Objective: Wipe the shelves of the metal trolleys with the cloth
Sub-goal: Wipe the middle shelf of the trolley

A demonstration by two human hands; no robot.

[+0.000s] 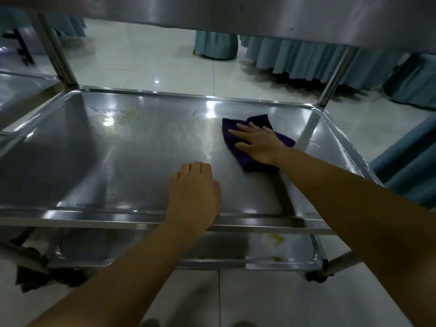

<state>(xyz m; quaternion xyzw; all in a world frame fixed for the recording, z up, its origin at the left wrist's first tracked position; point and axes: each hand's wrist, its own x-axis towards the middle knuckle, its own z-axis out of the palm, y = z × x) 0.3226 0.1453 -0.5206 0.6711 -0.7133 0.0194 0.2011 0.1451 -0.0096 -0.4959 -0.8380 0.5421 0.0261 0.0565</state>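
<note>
The middle shelf [99, 161] of a steel trolley fills the view, shiny with wet streaks. A dark purple cloth [245, 160] lies on its right part. My right hand [257, 143] presses flat on the cloth with straight, spread fingers. Near the front rim, my left hand [194, 192] rests on the shelf; its fingers bend downward at the knuckles and hold nothing. The upper shelf [236, 13] hangs overhead. A lower shelf [212, 251] with yellowish spots shows below the front rim.
Trolley posts [56, 50] [335, 76] stand at the far corners. A second steel trolley [21, 90] sits at left. Tables with teal skirts [306, 57] stand on the tiled floor beyond, and another teal skirt [410, 166] is close on the right. A dark rag [47, 277] lies lower left.
</note>
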